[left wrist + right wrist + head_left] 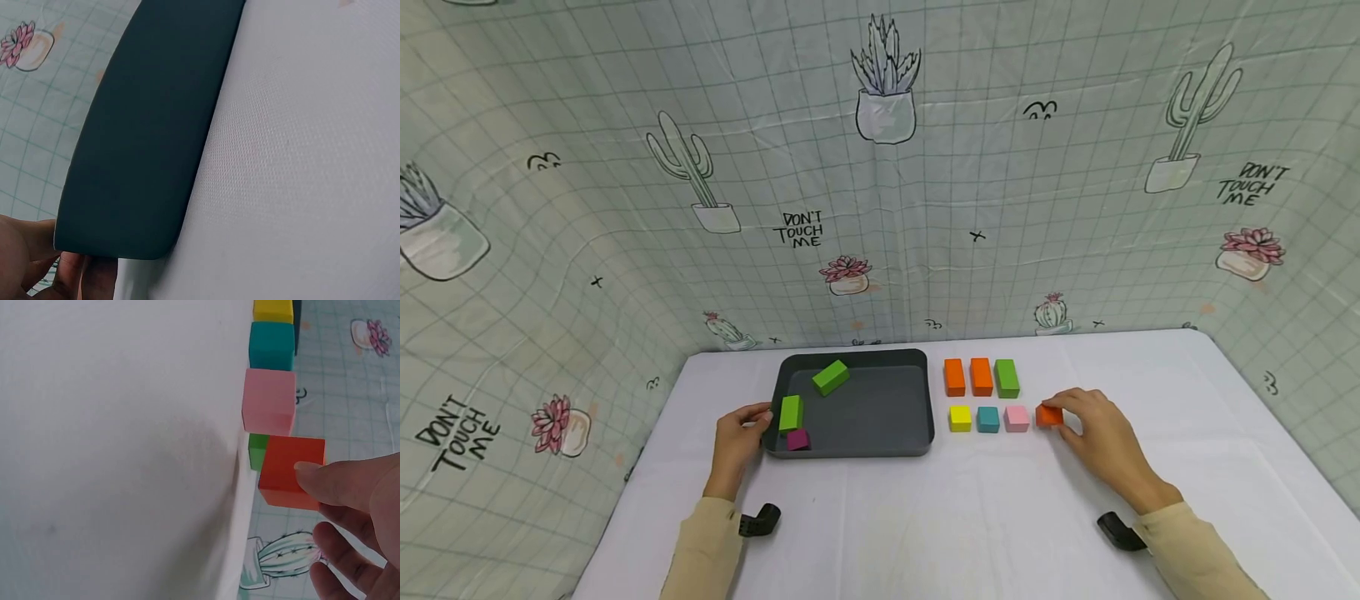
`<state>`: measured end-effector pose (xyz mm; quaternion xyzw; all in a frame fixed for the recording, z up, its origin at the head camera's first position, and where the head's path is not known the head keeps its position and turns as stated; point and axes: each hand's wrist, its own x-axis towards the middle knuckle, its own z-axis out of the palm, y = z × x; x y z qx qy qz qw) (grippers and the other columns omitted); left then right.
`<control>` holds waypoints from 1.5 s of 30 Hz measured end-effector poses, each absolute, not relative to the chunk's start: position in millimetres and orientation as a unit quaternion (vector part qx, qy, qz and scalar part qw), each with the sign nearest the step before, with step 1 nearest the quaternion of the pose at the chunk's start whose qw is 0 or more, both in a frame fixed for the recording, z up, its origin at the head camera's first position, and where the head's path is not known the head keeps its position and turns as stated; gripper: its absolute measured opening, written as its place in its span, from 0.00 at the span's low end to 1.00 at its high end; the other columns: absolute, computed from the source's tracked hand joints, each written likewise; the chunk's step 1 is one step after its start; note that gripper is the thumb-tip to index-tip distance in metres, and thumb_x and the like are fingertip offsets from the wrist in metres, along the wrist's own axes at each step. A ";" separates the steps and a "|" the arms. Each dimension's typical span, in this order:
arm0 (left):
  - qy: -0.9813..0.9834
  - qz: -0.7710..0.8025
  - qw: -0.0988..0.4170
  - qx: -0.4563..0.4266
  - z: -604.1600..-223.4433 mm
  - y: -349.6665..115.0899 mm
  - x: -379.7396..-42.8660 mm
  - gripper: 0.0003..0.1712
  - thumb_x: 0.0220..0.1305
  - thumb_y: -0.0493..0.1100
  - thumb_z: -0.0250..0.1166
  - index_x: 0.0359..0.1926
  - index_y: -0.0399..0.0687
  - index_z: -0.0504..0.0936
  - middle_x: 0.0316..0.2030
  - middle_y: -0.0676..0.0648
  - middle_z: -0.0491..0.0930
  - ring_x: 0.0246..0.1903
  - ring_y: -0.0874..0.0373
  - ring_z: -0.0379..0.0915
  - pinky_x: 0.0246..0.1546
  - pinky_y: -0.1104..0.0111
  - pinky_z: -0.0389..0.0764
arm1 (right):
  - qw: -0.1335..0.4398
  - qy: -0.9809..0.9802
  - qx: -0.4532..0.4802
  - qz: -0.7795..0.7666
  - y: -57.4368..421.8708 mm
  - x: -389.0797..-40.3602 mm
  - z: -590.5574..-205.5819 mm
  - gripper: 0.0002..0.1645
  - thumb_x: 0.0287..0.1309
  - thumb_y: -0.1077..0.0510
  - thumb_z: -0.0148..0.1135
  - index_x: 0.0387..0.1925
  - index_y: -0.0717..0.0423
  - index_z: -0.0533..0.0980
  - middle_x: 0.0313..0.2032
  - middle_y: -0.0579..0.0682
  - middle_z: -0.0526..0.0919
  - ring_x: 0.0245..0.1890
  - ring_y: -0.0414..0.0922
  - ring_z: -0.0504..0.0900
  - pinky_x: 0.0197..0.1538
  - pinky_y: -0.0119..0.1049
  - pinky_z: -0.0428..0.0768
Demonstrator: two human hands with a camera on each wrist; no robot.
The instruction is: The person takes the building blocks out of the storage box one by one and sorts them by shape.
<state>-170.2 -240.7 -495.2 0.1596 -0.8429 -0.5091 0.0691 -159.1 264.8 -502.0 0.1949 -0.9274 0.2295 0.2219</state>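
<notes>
My right hand point(1105, 446) pinches an orange cube point(290, 469) between thumb and fingers, at the right end of a row of cubes. Beside it in that row stand a pink cube point(1017, 418), a teal cube point(988, 419) and a yellow cube point(959, 418). Whether the orange cube touches the table, I cannot tell. At the left, my left hand point(739, 446) grips the near left edge of a dark grey tray point(872, 408), thumb and fingers about its rim. Two green blocks point(831, 377) and a purple cube point(798, 439) lie in the tray's left part.
Behind the cube row are two orange blocks point(981, 377) and one green block point(1007, 378), right of the tray. A white cloth point(925, 525) covers the table. Patterned fabric point(940, 183) hangs behind and at both sides. Black devices point(760, 521) sit by both wrists.
</notes>
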 end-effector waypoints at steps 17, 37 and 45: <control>-0.843 -0.510 0.072 0.159 -497.2 -239.7 -169.3 0.15 0.64 0.40 0.58 0.50 0.39 0.80 0.42 0.40 0.75 0.37 0.53 0.69 0.32 0.70 0.70 | 0.198 -0.929 0.233 0.209 262.8 -169.7 -511.4 0.22 0.36 0.68 0.74 0.39 0.57 0.81 0.38 0.48 0.81 0.39 0.49 0.74 0.41 0.47 0.73; -0.840 -0.513 0.072 0.164 -500.9 -241.0 -170.5 0.15 0.64 0.40 0.59 0.50 0.38 0.80 0.42 0.40 0.75 0.39 0.53 0.68 0.32 0.71 0.70 | 0.190 -0.930 0.239 0.205 259.3 -171.0 -506.8 0.23 0.38 0.66 0.74 0.42 0.56 0.81 0.42 0.50 0.80 0.42 0.50 0.73 0.44 0.49 0.73; -0.842 -0.508 0.073 0.164 -497.7 -239.1 -168.6 0.16 0.65 0.40 0.58 0.50 0.38 0.79 0.44 0.38 0.75 0.44 0.51 0.67 0.33 0.71 0.70 | 0.207 -0.920 0.254 0.213 243.8 -167.8 -489.9 0.22 0.39 0.65 0.74 0.41 0.55 0.81 0.41 0.48 0.80 0.41 0.49 0.74 0.43 0.47 0.74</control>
